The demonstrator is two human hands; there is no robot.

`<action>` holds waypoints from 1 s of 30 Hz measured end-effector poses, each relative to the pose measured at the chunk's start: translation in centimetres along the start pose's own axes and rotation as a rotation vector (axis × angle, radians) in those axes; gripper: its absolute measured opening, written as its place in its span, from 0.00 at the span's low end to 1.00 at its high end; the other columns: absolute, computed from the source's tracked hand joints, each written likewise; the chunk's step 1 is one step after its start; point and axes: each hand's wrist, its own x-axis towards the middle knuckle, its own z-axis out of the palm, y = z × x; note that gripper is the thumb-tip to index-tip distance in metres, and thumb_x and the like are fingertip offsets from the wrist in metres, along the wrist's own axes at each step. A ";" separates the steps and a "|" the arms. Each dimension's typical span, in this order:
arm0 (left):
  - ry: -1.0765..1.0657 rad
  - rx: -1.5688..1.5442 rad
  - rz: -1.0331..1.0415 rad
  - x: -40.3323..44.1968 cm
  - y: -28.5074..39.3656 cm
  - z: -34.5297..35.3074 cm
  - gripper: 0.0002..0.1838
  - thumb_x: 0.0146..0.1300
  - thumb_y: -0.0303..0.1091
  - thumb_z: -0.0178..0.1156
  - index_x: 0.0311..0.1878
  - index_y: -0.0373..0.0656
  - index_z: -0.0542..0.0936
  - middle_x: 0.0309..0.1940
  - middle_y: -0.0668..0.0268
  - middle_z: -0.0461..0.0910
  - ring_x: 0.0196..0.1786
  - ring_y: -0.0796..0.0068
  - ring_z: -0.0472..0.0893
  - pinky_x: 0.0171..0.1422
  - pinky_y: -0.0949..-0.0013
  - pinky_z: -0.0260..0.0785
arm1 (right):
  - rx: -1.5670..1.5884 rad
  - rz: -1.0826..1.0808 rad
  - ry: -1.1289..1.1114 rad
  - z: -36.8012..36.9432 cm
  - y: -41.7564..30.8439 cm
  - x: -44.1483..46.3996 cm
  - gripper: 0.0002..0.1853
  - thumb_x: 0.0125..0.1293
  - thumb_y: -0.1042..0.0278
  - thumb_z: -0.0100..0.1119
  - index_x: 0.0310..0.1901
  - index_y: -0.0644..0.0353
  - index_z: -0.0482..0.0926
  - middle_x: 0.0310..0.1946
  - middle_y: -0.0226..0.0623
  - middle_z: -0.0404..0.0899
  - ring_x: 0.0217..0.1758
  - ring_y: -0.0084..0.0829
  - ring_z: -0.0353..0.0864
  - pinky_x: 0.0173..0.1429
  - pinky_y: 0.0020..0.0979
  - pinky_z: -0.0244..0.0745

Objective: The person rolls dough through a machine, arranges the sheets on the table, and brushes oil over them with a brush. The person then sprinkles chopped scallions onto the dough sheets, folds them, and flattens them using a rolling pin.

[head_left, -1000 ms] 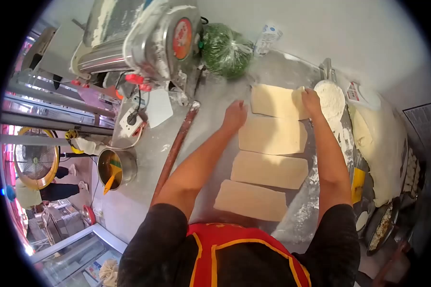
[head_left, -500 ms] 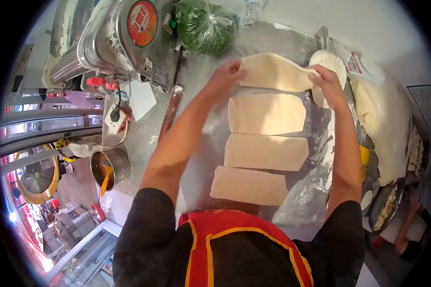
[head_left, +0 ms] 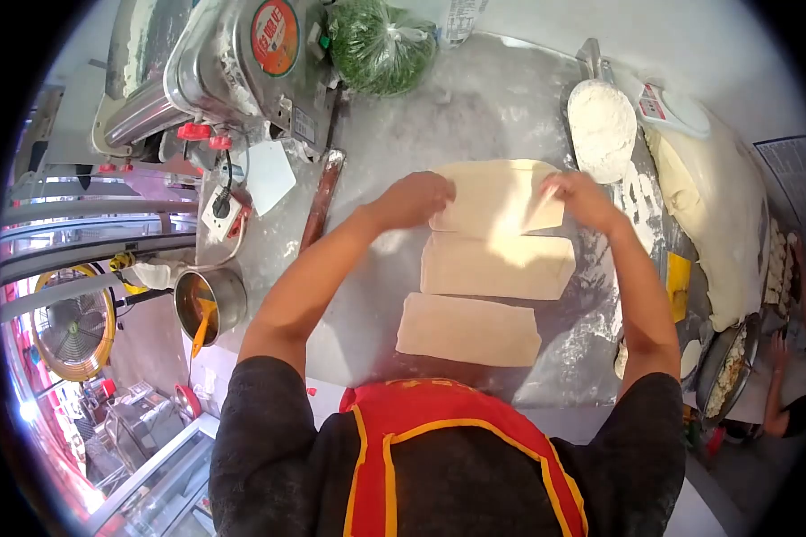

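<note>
Pale rectangular dough sheets lie in a column on the floured metal worktop [head_left: 358, 268]. At the upper sheet [head_left: 488, 201], my left hand [head_left: 421, 199] pinches the left edge. My right hand [head_left: 584, 199] has its fingers closed on the right edge, where the dough looks slightly raised. This sheet appears to lie over another one, whose outline I cannot make out. Just below is the middle dough sheet [head_left: 497, 268], its top edge meeting the upper one. Nearest my apron lies the lower dough sheet [head_left: 468, 331], flat and untouched.
A flour scoop [head_left: 603, 130] full of flour rests at upper right, beside a large covered dough mass [head_left: 712, 206]. Left stand a metal dough machine [head_left: 233, 67], a rolling pin [head_left: 321, 201] and a pot [head_left: 228, 300] with an orange brush. Another person's arm [head_left: 777, 394] shows far right.
Both hands have brought the stretched dough sheet down toward me, from behind the column onto its upper sheet. The flour scoop is now uncovered. The view has shifted slightly.
</note>
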 end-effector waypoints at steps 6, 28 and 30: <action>0.152 -0.681 -0.229 2.0 0.5 -6.4 0.08 0.63 0.28 0.58 0.46 0.42 0.78 0.44 0.63 0.81 0.54 0.74 0.77 0.58 0.66 0.67 | 0.482 0.052 0.231 -7.1 -2.6 0.7 0.14 0.58 0.85 0.48 0.42 0.63 0.80 0.39 0.32 0.80 0.45 0.24 0.77 0.55 0.25 0.68; 0.566 -1.190 -0.879 6.9 -8.9 -0.8 0.11 0.62 0.33 0.60 0.41 0.34 0.77 0.37 0.60 0.80 0.39 0.73 0.81 0.45 0.67 0.75 | 0.883 0.571 0.391 -0.4 6.0 11.3 0.14 0.61 0.70 0.60 0.47 0.68 0.79 0.34 0.34 0.81 0.33 0.24 0.78 0.39 0.26 0.73; 0.550 -1.089 -0.865 7.4 -9.3 -0.1 0.11 0.60 0.31 0.61 0.42 0.34 0.78 0.36 0.60 0.81 0.37 0.73 0.81 0.42 0.67 0.75 | 0.717 0.578 0.414 0.6 5.7 11.8 0.16 0.59 0.69 0.61 0.47 0.70 0.78 0.34 0.35 0.81 0.33 0.25 0.78 0.37 0.27 0.73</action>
